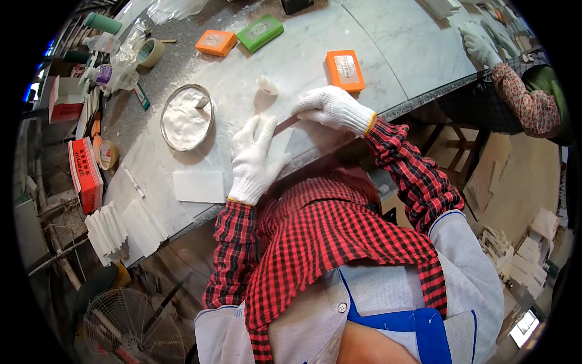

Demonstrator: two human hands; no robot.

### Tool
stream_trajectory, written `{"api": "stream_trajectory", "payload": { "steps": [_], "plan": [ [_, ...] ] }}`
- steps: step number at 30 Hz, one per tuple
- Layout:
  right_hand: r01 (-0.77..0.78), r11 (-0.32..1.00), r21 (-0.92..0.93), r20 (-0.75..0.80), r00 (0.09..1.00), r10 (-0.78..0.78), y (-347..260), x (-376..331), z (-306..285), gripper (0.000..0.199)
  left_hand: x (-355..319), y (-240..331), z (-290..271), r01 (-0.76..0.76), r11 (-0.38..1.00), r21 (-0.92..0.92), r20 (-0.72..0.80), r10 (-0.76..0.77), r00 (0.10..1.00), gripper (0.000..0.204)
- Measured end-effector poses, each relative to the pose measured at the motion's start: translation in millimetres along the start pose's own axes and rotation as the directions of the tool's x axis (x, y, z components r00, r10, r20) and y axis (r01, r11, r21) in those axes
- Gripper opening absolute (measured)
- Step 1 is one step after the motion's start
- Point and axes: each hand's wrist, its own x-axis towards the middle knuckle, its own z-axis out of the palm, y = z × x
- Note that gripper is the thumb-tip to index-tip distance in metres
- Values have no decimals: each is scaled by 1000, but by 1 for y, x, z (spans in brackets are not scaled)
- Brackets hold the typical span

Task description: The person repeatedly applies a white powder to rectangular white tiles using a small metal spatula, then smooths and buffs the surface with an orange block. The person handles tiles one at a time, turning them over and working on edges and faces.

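Observation:
My left hand (254, 161), in a white knit glove, is at the table's near edge, its fingers stretched out and thumb apart. Its fingertips meet one end of a narrow reddish-brown strip (287, 125); whether they grip it is unclear. At the strip's other end, my right hand (334, 110), gloved alike, has its fingers closed on it. Left of my hands stands a round clear bowl (165, 127) of white powder or paste, with a small flat tool (202, 104) in it. A small whitish lump (267, 85) sits beyond my fingers. Nearer me lies a white rectangular tile (199, 187).
Two orange boxes (215, 42) (345, 71) and a green box (260, 33) lie farther back. Tape rolls (150, 53) and bottles crowd the left side. White strips (108, 229) are stacked at the near left corner. A co-worker's gloved hand (480, 45) rests at far right. A fan (134, 327) stands below.

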Motion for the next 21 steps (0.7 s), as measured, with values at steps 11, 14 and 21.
{"api": "stream_trajectory", "payload": {
  "steps": [11, 14, 21],
  "plan": [
    [47, 985, -164, -111, 992, -66, -13, -11, 15, 16, -5, -4, 6, -56, 998, 41, -24, 57, 998, 77],
    [40, 974, -224, -140, 987, -72, -22, -17, 16, 12, -5, -3, 5, -50, 998, 40, -26, 51, 998, 76],
    [-12, 966, -259, -227, 973, -49, -31, -29, 31, 11, -4, -2, 5, -60, 998, 17, -24, 60, 998, 76]
  ]
}}
